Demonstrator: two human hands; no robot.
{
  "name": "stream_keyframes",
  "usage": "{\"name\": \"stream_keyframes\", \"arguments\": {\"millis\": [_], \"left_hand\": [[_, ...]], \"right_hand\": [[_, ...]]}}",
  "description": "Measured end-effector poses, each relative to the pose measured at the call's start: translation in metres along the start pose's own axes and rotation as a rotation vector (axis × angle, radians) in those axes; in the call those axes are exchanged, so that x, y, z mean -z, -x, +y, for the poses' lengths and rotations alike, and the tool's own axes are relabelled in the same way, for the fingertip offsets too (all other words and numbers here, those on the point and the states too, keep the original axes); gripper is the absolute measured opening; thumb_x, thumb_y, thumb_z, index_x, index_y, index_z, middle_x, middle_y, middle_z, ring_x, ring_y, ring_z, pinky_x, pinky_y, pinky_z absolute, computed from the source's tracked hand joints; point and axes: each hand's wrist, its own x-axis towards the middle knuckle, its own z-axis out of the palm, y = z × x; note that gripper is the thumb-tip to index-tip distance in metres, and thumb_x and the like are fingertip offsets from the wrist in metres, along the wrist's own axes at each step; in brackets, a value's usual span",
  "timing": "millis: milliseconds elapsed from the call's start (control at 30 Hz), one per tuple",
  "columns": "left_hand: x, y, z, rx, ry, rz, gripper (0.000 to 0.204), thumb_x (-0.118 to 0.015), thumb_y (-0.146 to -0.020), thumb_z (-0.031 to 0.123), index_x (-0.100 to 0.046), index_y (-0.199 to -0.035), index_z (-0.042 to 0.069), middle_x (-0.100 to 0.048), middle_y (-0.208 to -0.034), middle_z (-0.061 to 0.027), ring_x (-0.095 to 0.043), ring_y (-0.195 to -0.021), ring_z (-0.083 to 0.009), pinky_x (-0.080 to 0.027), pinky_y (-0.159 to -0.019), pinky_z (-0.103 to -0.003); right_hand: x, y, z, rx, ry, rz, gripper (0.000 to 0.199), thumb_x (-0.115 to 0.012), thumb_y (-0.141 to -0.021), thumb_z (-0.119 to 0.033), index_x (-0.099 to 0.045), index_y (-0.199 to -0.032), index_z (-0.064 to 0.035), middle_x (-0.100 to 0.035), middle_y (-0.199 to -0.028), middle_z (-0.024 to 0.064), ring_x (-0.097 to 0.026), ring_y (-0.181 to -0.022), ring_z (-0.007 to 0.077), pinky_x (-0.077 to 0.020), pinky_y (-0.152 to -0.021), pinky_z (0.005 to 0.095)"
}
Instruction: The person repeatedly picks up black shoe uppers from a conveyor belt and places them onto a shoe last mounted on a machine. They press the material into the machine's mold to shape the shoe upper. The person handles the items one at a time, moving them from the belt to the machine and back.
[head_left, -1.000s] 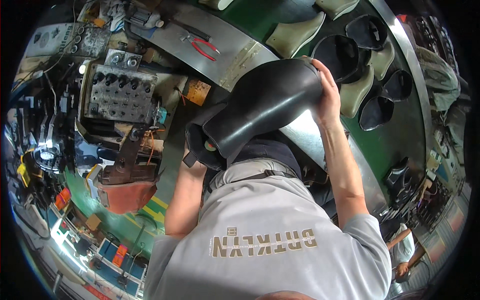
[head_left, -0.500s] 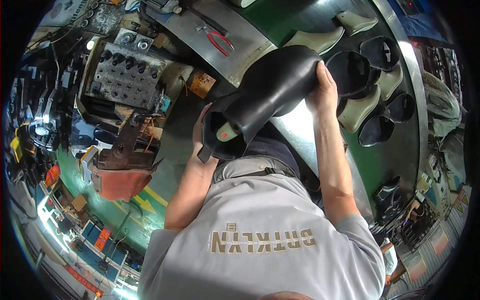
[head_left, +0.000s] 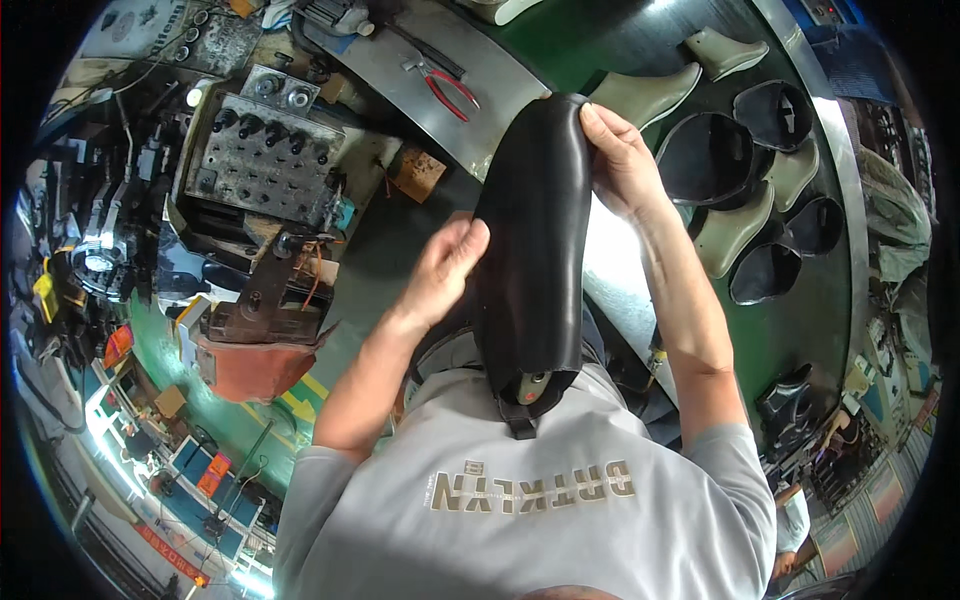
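You are now holding the boot (head_left: 530,270) upright against your chest, turned from the slant it had a moment ago. Your right hand (head_left: 620,160) is gripping its top edge; your left hand (head_left: 445,270) is pressing flat on its side.

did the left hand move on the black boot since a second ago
Yes. The left hand has come from beneath the boot up onto its side, nearer the red pliers.

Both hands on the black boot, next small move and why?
Probably slide the left hand down the black rubber boot to smooth it: its palm lies flat on the shaft while the right hand pinches the far edge, and the near end rests against the shirt.
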Motion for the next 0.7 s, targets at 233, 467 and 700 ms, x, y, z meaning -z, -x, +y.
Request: {"name": "stream_keyframes", "arguments": {"millis": [233, 467, 700], "left_hand": [[-0.019, -0.002, 0.021, -0.179, 0.070, 0.226, 0.041, -0.045, -0.105, 0.028, -0.054, -0.127, -0.004, -0.062, -0.115, -0.0049, -0.056, -0.101, -0.0085, -0.044, -0.091, -0.024], [-0.038, 0.003, 0.035, -0.434, -0.309, 0.666, 0.038, -0.042, -0.106, 0.024, -0.042, -0.073, 0.006, -0.034, -0.070, 0.0070, -0.029, -0.067, -0.0040, -0.027, -0.057, -0.023], [0.003, 0.036, 0.014, -0.415, 0.042, 0.572, 0.028, -0.045, -0.105, 0.020, -0.049, -0.082, 0.004, -0.044, -0.077, 0.0045, -0.036, -0.070, -0.0056, -0.034, -0.061, -0.023]], "right_hand": [[-0.018, -0.004, 0.000, 0.173, 0.273, -0.143, 0.040, -0.058, -0.098, -0.029, -0.061, -0.125, 0.0006, -0.068, -0.110, 0.0082, -0.065, -0.096, 0.0124, -0.0518, -0.086, 0.0279], [-0.060, 0.001, -0.015, 0.103, 0.022, -0.134, 0.027, -0.063, -0.095, -0.020, -0.068, -0.112, 0.0017, -0.071, -0.097, 0.0072, -0.066, -0.084, 0.0115, -0.0533, -0.078, 0.0260], [-0.102, -0.021, 0.002, -0.057, 0.026, -0.197, 0.024, -0.065, -0.094, -0.018, -0.069, -0.107, 0.0008, -0.072, -0.094, 0.0068, -0.067, -0.080, 0.0118, -0.0537, -0.074, 0.0258]]}}
